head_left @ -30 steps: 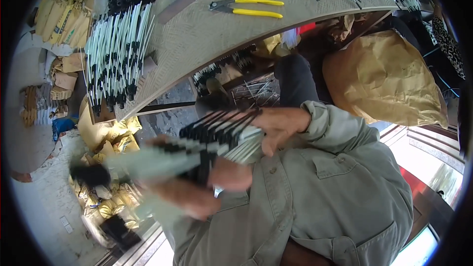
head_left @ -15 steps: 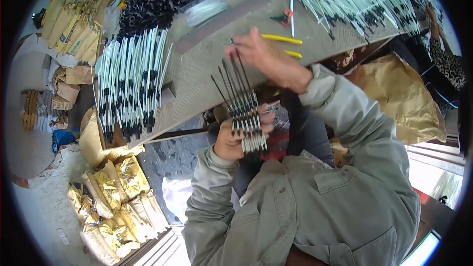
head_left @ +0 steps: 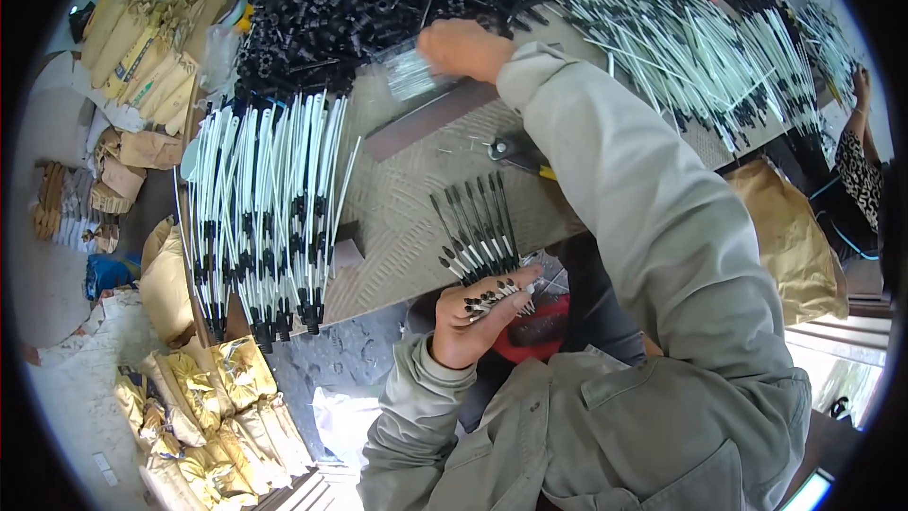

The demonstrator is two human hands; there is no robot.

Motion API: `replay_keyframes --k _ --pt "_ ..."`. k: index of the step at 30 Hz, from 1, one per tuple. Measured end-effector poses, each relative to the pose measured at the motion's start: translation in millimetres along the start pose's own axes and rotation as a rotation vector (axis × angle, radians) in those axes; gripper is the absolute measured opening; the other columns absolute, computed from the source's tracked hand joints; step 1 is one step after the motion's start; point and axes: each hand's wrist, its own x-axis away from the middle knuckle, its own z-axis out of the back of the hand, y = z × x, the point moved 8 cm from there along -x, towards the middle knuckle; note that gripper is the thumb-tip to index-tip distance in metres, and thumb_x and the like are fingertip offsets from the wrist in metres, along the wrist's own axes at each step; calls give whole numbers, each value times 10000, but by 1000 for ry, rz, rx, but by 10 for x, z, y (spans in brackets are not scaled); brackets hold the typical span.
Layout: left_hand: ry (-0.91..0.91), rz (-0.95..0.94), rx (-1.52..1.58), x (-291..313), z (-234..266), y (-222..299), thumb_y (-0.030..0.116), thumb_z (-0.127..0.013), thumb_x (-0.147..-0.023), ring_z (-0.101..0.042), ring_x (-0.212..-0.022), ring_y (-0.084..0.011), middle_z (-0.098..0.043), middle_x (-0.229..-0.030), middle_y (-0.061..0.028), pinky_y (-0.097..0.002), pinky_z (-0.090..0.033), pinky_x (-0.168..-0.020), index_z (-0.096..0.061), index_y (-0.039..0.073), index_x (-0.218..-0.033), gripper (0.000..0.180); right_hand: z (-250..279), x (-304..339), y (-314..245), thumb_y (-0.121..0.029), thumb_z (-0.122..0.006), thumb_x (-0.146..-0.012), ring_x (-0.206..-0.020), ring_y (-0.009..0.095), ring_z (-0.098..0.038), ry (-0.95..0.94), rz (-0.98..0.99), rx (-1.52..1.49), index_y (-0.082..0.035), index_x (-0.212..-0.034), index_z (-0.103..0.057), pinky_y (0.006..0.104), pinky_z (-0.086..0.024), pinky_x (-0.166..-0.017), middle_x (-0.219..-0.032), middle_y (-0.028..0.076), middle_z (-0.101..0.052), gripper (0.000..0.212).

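Observation:
Near the table's front edge, my left hand (head_left: 473,317) is closed round a fanned row of thin rods (head_left: 480,238) with dark tips and black-and-white bodies. Their tips point away from me, over the table. Stretched far across the table, my right hand (head_left: 465,49) is at a clear plastic bag (head_left: 411,74) of fine pale strips. Its fingers are curled down and blurred, so whether they grip anything is not visible. Under my right sleeve lies a pair of pliers (head_left: 515,149) with yellow handles, mostly covered.
A heap of small black plastic parts (head_left: 331,19) fills the table's back. White rods with black ends lie in a bundle (head_left: 265,213) at left and a pile (head_left: 672,47) at right. A flat brown strip (head_left: 426,121) lies mid-table. Another person's arm (head_left: 859,104) shows far right.
My right hand has moved from above the rod tips forward to the plastic bag. My left hand has turned the fanned rods, still held. The view has shifted, so the table appears lower.

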Motion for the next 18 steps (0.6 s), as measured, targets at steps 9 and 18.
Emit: replay_keyframes --k 9,18 --pt "43 -18 193 16 -21 78 86 -575 -835 -588 -952 -253 -611 -1018 -194 -373 -459 -848 -529 -82 -1118 332 45 30 -36 -157 -536 -762 -750 332 -601 97 -16 12 -42 -763 -610 422 -492 -667 -801 162 -606 136" --pt "56 37 306 -37 28 46 -13 -499 -870 -577 -997 -292 -589 -1051 -196 -415 -477 -874 -528 -103 -1108 256 1295 1510 -940 11 -590 -776 -702 171 -602 1 -239 -1261 4 -836 -578 250 -466 -587 -829 107 -562 62"
